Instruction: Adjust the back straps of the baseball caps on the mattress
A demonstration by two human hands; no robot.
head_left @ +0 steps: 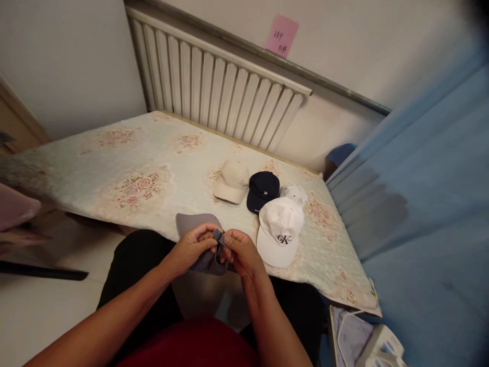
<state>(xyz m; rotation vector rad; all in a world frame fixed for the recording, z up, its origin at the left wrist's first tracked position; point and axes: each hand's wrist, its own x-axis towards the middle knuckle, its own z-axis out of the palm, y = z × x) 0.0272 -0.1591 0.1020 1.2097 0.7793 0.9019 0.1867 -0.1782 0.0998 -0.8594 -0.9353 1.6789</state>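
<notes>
Nearest the camera was a red garment (194,344) at the bottom edge, with dark trousers (133,265) beyond it and both bare forearms reaching forward. The left hand (193,247) and the right hand (240,252) met over the near edge of the bed (114,168). Each grip was closed: thumbs and fingertips of both hands pinched a small strap (218,237) at the back of a grey cap (200,239). The cap hung partly over the bed's edge, its brim pointing away from the person, its body hidden in part behind the hands.

Just right of the hands lay a white cap (280,229) with dark letters on its front, close to the right hand but not touching it. Behind it sat a navy cap (263,190), with a beige cap (232,181) to its left and a smaller pale cap (294,193) to its right, the four bunched together.

The bed carried a pale flowered cover. Behind it stood a white radiator (214,86) against the wall, and a pink note (281,35) was stuck higher on the wall. A blue curtain (420,204) filled the right side. A white object (378,346) showed at the lower right corner, too cut off to tell.
</notes>
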